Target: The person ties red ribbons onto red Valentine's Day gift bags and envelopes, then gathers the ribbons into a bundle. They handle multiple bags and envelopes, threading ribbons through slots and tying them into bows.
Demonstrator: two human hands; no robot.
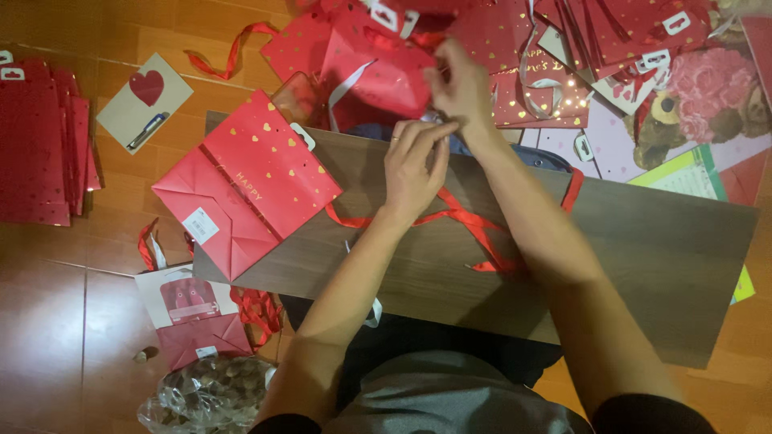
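Red paper bags [36,145], flat and speckled with small gold hearts, lie stacked on the glossy orange-brown floor tiles at the far left. Just beside them sits a pale card [145,100] bearing a red heart, a pen [147,130] lying across it. Further right, a folded red gift bag [245,183] with gold hearts and a white sticker rests on the left end of a dark wood-grain board [643,249]; a crinkled clear plastic sack [211,392] sits below it on the floor. At the middle, the left hand [414,165] lies palm-down on the board, fingers curled together at the far edge, pinching something too small to tell. Thin satin red ribbon [462,217] loops under that wrist. The right hand [460,80] reaches beyond the board, fingers closed on a red bag [378,76] in the pile. At the right lies more red bags [627,32], overlapping, and a sheet printed with a plush bear and pink roses [708,96].
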